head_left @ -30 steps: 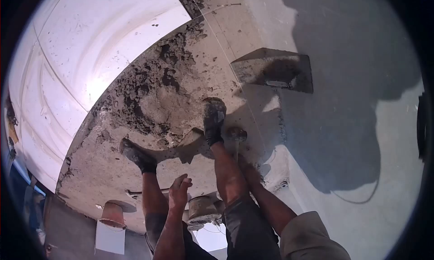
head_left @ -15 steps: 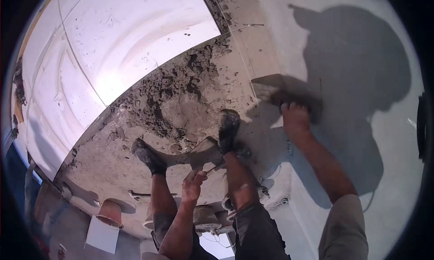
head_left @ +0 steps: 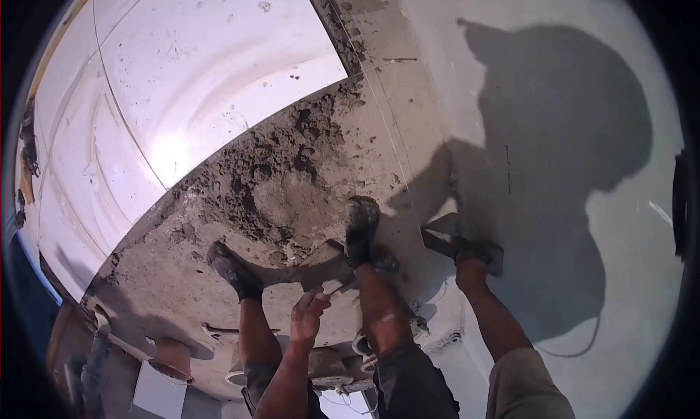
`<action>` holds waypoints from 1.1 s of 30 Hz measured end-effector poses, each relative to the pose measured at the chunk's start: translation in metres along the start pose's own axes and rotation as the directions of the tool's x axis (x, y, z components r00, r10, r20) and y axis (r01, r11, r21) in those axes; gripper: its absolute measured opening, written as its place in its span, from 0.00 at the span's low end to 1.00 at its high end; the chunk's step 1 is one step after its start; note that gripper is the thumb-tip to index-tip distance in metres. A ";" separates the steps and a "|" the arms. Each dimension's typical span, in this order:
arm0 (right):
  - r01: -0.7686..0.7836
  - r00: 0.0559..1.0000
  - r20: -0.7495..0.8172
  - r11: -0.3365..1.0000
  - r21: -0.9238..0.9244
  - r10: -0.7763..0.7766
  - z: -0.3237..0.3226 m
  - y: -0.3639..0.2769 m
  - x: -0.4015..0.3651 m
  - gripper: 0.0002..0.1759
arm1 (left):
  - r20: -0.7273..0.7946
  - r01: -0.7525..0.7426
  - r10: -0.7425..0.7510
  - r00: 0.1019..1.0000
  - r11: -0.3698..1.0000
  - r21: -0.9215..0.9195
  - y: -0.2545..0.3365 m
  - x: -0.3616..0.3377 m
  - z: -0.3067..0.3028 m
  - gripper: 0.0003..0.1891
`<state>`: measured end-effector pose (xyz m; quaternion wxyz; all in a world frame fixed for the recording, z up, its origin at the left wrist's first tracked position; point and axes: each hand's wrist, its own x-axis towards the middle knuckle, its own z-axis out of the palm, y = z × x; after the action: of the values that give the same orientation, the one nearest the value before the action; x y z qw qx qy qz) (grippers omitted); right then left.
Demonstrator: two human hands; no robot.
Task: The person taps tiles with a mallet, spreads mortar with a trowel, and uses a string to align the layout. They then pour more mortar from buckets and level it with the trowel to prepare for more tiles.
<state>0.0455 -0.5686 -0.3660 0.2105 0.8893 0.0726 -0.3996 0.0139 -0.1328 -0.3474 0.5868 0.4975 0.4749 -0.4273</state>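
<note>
My right hand (head_left: 472,266) is closed around the back of a plastering trowel (head_left: 441,237), whose flat rectangular blade lies against the pale wall (head_left: 539,215) low down near the floor. Closed too, my left hand (head_left: 309,313) is held in front of my legs. From its fingers sticks the thin shank of a trowel (head_left: 326,266), its darker blade partly merging with the shadow on the ground. Both my feet, in dark coverings, stand on the mortar-spattered floor (head_left: 182,273).
A heap of wet mortar (head_left: 292,193) lies ahead of my feet, beside a bright white panel (head_left: 240,62). A taut string (head_left: 386,102) runs along the wall's foot to a nail (head_left: 399,60). Buckets (head_left: 172,357) and a hammer-like tool (head_left: 219,330) lie behind my feet.
My right hand has drawn the plastering trowel down the wall toward my body. My left hand stays nearly in place with its trowel. The view has shifted slightly.
</note>
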 end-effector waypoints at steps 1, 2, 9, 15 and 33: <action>0.020 0.996 -0.086 1.000 0.012 -0.019 0.012 0.000 0.002 0.12 | -0.026 -0.021 0.021 0.999 1.000 0.002 0.000 0.001 -0.002 0.22; 0.043 0.984 -0.172 0.999 0.020 -0.038 0.016 -0.002 0.005 0.13 | -0.027 -0.021 0.021 0.999 1.000 0.005 0.003 0.002 -0.003 0.22; -0.071 0.991 0.130 0.942 0.329 0.029 -0.109 -0.036 0.071 0.20 | 0.044 0.000 0.000 0.999 1.000 0.002 0.011 0.006 0.001 0.23; 0.067 0.946 -0.306 0.860 0.506 0.106 -0.203 -0.057 0.225 0.24 | -0.001 -0.011 0.011 1.000 0.997 -0.080 0.025 0.009 0.002 0.22; -0.037 0.973 -0.209 0.954 0.298 0.103 -0.324 -0.096 0.365 0.16 | 0.002 0.050 -0.050 0.999 0.980 -0.193 0.049 0.017 0.000 0.26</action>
<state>0.4817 -0.3566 -0.4747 0.0814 0.9516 0.0040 -0.2964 0.0649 -0.1264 -0.3550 0.6207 0.4267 0.5274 -0.3931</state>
